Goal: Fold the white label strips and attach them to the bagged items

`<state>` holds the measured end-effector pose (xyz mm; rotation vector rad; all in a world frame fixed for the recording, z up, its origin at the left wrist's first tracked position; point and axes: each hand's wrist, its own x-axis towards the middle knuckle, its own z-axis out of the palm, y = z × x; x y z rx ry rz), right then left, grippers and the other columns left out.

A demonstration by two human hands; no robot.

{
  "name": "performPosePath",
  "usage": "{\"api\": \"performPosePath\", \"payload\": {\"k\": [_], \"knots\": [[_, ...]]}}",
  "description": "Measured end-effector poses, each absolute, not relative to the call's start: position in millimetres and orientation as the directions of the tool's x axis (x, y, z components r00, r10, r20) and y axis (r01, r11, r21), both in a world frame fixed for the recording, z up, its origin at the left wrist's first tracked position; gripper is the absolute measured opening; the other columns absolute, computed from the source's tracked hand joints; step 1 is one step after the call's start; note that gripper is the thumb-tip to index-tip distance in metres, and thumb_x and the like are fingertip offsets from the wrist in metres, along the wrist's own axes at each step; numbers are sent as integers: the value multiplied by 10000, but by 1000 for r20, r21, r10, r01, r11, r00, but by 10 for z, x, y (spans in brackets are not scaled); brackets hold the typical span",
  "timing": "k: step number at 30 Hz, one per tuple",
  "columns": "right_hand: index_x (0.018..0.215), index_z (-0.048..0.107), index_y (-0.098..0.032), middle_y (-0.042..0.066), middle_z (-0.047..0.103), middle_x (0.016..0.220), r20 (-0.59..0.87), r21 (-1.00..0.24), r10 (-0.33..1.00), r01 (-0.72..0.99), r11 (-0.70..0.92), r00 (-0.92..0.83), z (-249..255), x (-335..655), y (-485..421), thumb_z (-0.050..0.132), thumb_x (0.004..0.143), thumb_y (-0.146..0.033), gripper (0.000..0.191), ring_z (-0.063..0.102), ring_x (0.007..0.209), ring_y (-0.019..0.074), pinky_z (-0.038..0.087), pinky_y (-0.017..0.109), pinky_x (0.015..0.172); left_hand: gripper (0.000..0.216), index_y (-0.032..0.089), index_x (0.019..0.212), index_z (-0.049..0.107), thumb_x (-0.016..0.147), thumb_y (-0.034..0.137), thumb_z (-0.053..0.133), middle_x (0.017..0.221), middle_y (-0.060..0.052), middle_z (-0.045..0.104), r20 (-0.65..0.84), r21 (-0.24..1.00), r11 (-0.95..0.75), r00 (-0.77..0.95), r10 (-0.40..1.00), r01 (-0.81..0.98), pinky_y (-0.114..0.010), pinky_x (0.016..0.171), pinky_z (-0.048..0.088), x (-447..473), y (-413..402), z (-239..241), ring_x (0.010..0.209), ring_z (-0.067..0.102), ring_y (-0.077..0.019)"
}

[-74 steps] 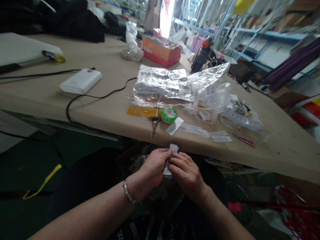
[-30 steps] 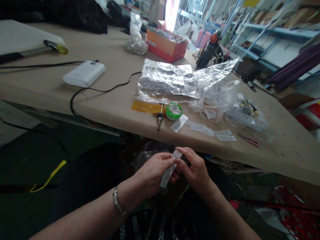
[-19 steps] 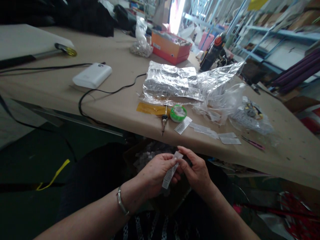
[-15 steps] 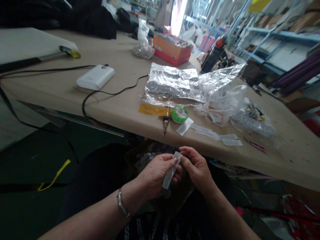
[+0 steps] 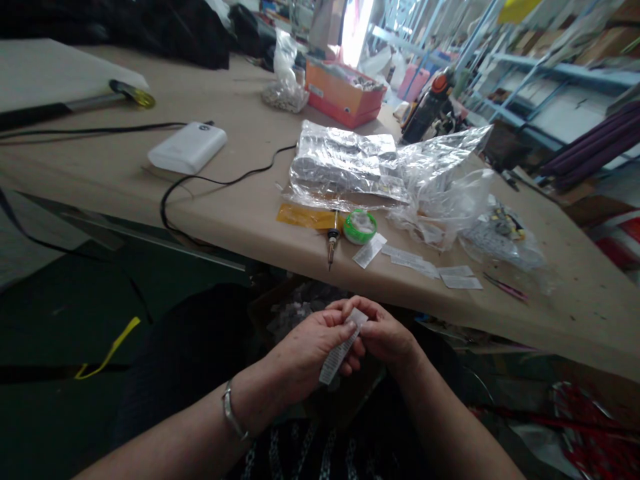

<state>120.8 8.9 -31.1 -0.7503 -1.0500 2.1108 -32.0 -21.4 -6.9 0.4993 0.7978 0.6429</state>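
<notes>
Below the table's front edge, my left hand [image 5: 307, 347] and my right hand [image 5: 387, 337] meet over my lap. Both pinch a small white printed strip [image 5: 341, 348]: the left fingers hold its middle, the right fingertips grip its upper end. A metal bangle sits on my left wrist. Under the hands a box of small pale pieces [image 5: 300, 310] shows partly, in shadow.
On the brown table [image 5: 225, 207] lie a soldering iron [image 5: 331, 239], a green solder reel [image 5: 360, 227], loose white strips [image 5: 410, 261], silver foil bags [image 5: 345, 163], clear plastic bags [image 5: 450, 193], a white power bank [image 5: 187, 147] with black cable, an orange box [image 5: 343, 97] and pink tweezers [image 5: 503, 288].
The strip was folded between both hands 2.5 s ago; it now hangs unfolded from the left fingers. My right fingers have closed in tighter on its top end.
</notes>
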Motion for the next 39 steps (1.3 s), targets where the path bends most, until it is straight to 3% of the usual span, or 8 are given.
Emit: {"api": "performPosePath", "payload": {"k": [5,9,14,16,22,29,35,39], "knots": [[850,578,-181,89,607,1111,-231,-850,759,-254,-462,-609,-311,1188,74,753,629,-366,337,616,745,150,488,245,579,181,118,761,586,776,297,605,584,-15,591,-523,607,711,496,693,-355,-163,420,396,-318,-207,-46,409,506,-61],[1020,584,-215,70,612,1115,-214,-895,803,-217,-389,-557,-328,1194,55,744,643,-336,426,619,828,163,511,267,663,189,113,744,595,785,297,597,575,-20,595,-524,614,692,459,717,-380,-162,415,394,-313,-201,-61,411,511,-62],[1088,571,-226,13,647,912,-191,-938,825,-147,-313,-532,-341,1178,38,696,695,-283,416,577,624,94,493,221,584,183,108,750,603,799,284,583,548,-13,581,-522,621,678,439,732,-393,-160,412,388,-325,-194,-65,409,508,-63],[1094,567,-226,27,645,955,-185,-939,847,-166,-303,-498,-345,1158,48,682,709,-284,406,595,682,112,502,235,621,167,112,735,592,807,260,568,571,-18,588,-530,623,678,425,733,-392,-167,421,395,-340,-182,-41,426,521,-69],[825,614,-196,-4,630,823,-98,-983,967,-129,-131,-235,-331,1096,90,637,753,-276,110,574,736,120,470,241,714,142,111,779,613,811,241,563,638,-31,610,-510,650,647,402,760,-398,-195,488,429,-405,-122,24,511,558,-89],[664,572,-168,-10,601,747,-64,-998,953,37,-55,-295,-110,1102,146,622,734,-235,110,529,665,101,435,222,642,202,105,731,631,756,305,634,653,-37,626,-438,725,599,443,782,-340,-214,539,407,-435,-102,-16,541,549,-92],[664,566,-179,-34,565,609,-84,-977,955,212,-23,-285,72,1015,168,597,730,-270,116,509,563,99,425,220,559,213,104,707,613,769,308,608,611,-37,616,-415,784,543,396,819,-301,-207,494,363,-441,-86,-47,500,519,-88],[805,573,-191,-23,592,723,0,-980,975,195,45,-224,9,991,96,583,763,-304,121,547,652,113,444,231,625,150,103,745,614,788,243,581,622,-47,624,-453,721,583,382,805,-374,-219,523,408,-436,-90,-9,528,561,-109]]}}
